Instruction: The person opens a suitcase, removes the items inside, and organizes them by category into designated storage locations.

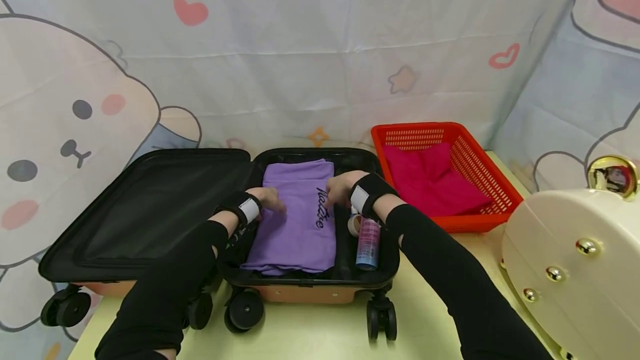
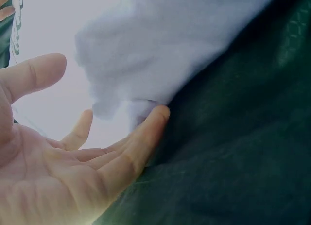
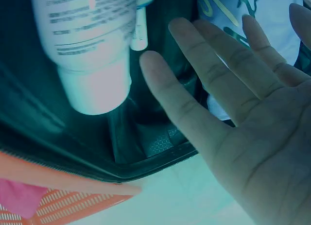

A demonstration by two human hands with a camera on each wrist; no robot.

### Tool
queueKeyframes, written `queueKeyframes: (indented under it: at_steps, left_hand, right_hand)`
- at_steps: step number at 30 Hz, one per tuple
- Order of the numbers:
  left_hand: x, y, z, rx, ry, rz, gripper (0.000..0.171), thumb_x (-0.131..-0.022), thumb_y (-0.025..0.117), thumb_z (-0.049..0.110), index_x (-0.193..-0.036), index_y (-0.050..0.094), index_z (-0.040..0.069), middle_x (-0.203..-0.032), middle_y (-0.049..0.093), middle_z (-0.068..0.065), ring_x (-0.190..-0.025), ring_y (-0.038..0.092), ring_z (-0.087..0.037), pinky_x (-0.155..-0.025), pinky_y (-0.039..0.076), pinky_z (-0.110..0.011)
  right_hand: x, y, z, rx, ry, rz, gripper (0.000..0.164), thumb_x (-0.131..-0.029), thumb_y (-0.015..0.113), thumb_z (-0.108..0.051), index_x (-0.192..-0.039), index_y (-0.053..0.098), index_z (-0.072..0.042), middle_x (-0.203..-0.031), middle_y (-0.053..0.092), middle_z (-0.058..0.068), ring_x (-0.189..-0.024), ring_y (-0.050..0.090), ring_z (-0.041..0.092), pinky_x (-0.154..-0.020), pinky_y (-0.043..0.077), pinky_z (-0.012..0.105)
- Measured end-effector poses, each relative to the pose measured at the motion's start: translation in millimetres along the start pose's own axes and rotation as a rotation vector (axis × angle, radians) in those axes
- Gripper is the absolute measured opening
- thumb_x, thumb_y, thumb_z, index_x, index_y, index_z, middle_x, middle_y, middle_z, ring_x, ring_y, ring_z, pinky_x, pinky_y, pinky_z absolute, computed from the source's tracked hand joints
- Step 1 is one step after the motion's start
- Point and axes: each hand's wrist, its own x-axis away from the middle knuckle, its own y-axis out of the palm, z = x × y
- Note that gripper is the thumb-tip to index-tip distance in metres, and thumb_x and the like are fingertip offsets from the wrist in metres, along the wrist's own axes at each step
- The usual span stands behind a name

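A folded purple garment (image 1: pixel 295 213) with black script lies flat in the right half of an open suitcase (image 1: pixel 310 281). On its left side rests my left hand (image 1: pixel 271 200); in the left wrist view its fingers (image 2: pixel 129 162) are loosely extended along the cloth's edge, gripping nothing. My right hand (image 1: pixel 342 186) is at the garment's right side, near the lettering. The right wrist view shows that hand's fingers (image 3: pixel 214 69) spread and relaxed, holding nothing. Beside the garment stand a pink-and-blue bottle (image 1: pixel 368 243) and a round whitish item (image 1: pixel 354 225), partly hidden by my right wrist.
The suitcase's black lid half (image 1: pixel 165 210) lies open at left. A red basket (image 1: pixel 500 182) holding a bright pink cloth (image 1: pixel 435 182) stands behind right. A cream rounded case (image 1: pixel 575 260) with gold studs is at the right. A printed curtain (image 1: pixel 300 60) hangs behind.
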Motion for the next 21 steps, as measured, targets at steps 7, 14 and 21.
queueKeyframes:
  at_steps: [7,14,21]
  left_hand:
    - [27.7,5.8,16.4,0.037,-0.065,-0.023,0.076,-0.091,0.068,0.040,-0.146,0.043,-0.005,-0.139,0.056,-0.027,-0.086,0.073,-0.031,-0.073,0.061,-0.031]
    - [16.6,12.9,11.2,0.115,-0.053,-0.004,0.084,-0.089,0.074,0.035,-0.151,0.035,-0.005,-0.151,0.038,-0.030,-0.107,0.069,-0.042,-0.082,0.062,-0.041]
    - [23.9,13.7,2.6,0.438,0.027,-0.010,0.085,-0.086,0.074,0.012,-0.154,0.024,-0.003,-0.160,0.015,-0.026,-0.143,0.038,-0.046,-0.112,0.044,-0.055]
  right_hand:
    - [-37,7,10,-0.004,0.057,-0.005,0.033,-0.097,0.059,-0.029,-0.073,0.049,-0.009,-0.067,0.045,0.000,-0.062,0.043,0.013,-0.061,0.035,0.025]
    - [-28,20,-11,-0.214,0.099,0.084,0.061,-0.100,0.060,-0.029,-0.149,0.040,0.002,-0.128,0.059,0.017,-0.073,0.056,0.018,-0.061,0.048,0.024]
    - [-27,30,-15,-0.366,0.134,0.119,0.079,-0.096,0.065,-0.023,-0.157,0.019,0.001,-0.151,0.038,0.025,-0.092,0.064,0.032,-0.071,0.059,0.034]
